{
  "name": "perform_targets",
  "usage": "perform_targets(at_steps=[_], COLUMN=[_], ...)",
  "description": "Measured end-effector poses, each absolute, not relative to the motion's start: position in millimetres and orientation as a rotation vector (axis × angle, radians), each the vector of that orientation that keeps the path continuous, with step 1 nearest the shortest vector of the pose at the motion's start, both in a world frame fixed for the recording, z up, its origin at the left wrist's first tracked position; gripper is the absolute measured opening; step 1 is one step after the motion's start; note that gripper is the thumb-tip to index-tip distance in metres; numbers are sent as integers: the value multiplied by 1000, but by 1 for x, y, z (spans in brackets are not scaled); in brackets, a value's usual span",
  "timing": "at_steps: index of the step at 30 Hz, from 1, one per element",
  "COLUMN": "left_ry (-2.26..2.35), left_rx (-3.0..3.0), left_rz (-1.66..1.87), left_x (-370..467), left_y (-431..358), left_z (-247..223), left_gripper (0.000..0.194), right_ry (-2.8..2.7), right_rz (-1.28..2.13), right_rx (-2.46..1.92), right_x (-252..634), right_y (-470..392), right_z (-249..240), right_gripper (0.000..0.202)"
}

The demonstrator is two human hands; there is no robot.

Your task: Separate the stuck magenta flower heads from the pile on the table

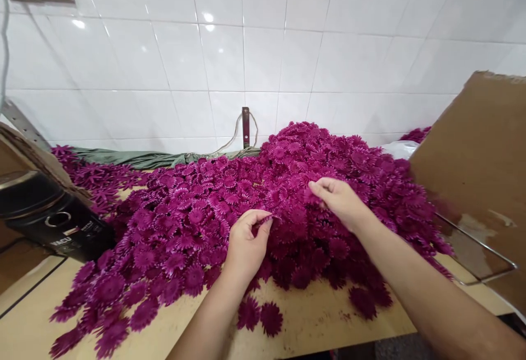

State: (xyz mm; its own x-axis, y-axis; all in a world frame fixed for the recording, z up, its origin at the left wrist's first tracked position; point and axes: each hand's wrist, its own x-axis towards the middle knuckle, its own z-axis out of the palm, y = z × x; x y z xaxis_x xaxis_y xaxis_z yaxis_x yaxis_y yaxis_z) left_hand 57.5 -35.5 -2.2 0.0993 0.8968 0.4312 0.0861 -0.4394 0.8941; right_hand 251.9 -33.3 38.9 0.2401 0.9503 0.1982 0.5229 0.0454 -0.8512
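A large heap of magenta artificial flower heads [181, 212] with fringed, layered petals spreads over the table in front of me. My left hand [249, 242] is above the heap's front middle, thumb and forefinger pinched on a thin magenta flower piece [266, 218] seen edge-on. To its right and farther back, my right hand [339, 201] has its fingers closed in a pinch against the taller part of the heap. Whatever is between those fingertips blends with the flowers behind. A few loose flower heads [271, 319] lie near the table's front edge.
A black flask-like container [53, 217] leans at the left beside cardboard [33, 152]. On the right stands a big cardboard sheet [472, 173] with a bent metal wire frame [489, 250] before it. Green cloth [135, 158] lies along the white tiled wall [263, 53]. The tabletop [320, 316] is tan.
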Motion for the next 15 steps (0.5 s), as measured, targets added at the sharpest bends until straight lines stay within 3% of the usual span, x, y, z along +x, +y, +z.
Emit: perform_targets(at_steps=[2,4,6,9,15], left_ry=[1012,1035,1061,1091,1030], left_rx=[1658,1678,1685,1683,1457], left_rz=[1385,1356,1313,1237,1179], left_x=[58,61,64,69,73], left_y=[-29,-23,-20,-21,-23], left_z=[-6,-7,-6,-4,-9], left_gripper=[10,12,13,13,36], right_ry=[-1440,-1520,-1639,-1777,-1686], right_rz=[194,-135,-263,-126,610], right_rx=[-1719,-1730,-1655,-1518,-1449], right_x=[265,265,251,219,187], right_y=[-28,-30,-41,-60,-65], right_z=[43,46,46,37,12], right_gripper=[27,38,42,32,13])
